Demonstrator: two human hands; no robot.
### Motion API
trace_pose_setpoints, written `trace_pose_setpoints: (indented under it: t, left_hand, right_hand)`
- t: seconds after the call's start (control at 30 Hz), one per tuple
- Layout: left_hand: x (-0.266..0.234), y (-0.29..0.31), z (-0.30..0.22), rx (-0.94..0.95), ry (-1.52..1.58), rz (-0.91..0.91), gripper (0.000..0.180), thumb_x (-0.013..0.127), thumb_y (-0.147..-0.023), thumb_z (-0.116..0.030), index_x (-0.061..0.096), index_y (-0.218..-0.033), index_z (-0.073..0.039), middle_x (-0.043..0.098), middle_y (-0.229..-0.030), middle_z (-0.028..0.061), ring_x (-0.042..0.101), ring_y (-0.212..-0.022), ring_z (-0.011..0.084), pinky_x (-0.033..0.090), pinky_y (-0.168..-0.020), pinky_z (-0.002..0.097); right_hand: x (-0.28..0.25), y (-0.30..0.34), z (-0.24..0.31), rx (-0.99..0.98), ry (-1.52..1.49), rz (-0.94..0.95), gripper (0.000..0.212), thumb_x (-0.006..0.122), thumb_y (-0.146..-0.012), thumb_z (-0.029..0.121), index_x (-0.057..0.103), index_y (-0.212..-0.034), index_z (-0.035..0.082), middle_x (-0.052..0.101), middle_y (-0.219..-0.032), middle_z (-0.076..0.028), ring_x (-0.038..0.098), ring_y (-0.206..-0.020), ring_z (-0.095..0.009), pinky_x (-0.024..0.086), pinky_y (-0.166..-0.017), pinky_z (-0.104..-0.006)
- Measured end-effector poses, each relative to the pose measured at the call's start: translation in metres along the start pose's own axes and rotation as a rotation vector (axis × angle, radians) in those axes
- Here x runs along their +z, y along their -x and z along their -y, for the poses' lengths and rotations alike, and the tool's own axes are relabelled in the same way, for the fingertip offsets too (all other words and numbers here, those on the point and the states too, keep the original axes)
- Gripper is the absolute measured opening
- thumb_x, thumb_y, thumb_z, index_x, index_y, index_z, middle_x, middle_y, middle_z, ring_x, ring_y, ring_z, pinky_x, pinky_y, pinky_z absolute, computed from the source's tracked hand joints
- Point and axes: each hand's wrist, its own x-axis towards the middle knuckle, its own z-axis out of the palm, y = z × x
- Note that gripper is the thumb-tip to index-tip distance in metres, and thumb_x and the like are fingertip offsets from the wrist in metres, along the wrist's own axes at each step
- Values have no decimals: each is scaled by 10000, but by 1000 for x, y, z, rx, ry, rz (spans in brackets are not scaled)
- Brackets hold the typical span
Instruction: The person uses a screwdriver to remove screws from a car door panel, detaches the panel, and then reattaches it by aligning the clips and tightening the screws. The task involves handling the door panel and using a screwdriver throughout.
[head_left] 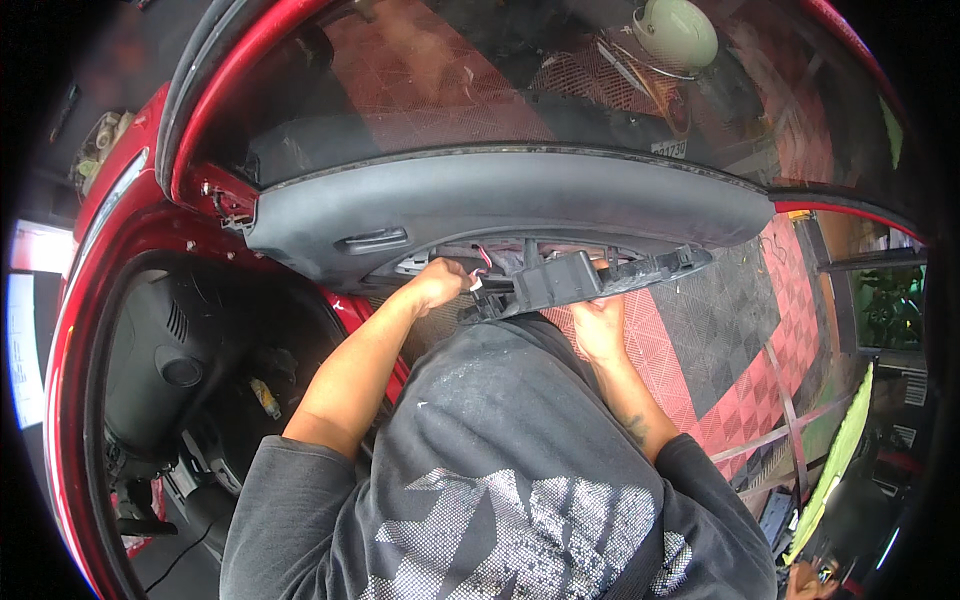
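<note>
Both hands are working under the door trim panel (510, 205). Left hand (440, 282) is pinching a wiring connector (474, 284), fingers pressed together, while right hand (598, 325) is propping the loosened switch panel (560, 282), fingers curled beneath.

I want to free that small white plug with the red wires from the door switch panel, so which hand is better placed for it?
Probably the left hand: its fingertips are already at the white connector, by the red wires. The right hand is under the black switch panel, propping it up, so it looks better kept there.
</note>
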Motion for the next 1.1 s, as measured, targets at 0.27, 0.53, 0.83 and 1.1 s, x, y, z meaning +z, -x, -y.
trace_pose_setpoints:
  t: [0.27,0.53,0.83,1.1]
  left_hand:
    - [1,-8,13,46,-67,-12,340,703,-998,-292,762,-1102,26,723,-966,111,615,-884,199,495,-800,374]
    - [-24,-30,22,-139,237,164,313,703,-1015,-266,667,-1234,-45,464,-722,-55,397,-587,81,310,-517,265]
    - [-32,-32,34,-181,593,440,281,693,-1045,-247,669,-1255,-62,567,-790,-49,491,-631,81,387,-545,242]
    - [32,-26,84,-52,1215,378,96,693,-1020,-231,686,-1097,-174,749,-1044,7,722,-944,183,580,-815,391]
  right_hand:
    - [4,-23,5,25,-40,26,317,639,-885,-159,608,-1151,11,678,-1021,-49,664,-929,-135,558,-810,-301]
    - [-47,-24,-7,268,-168,-30,336,590,-954,-93,597,-1268,27,685,-1149,-71,696,-1069,-211,586,-847,-383]
    - [-105,43,-108,754,-630,-405,315,572,-1084,241,578,-1319,31,670,-1246,-172,667,-1168,-339,617,-916,-516]
    - [-99,44,-162,981,-621,-391,325,558,-1088,267,587,-1279,5,677,-1202,-219,694,-1084,-370,631,-909,-526]
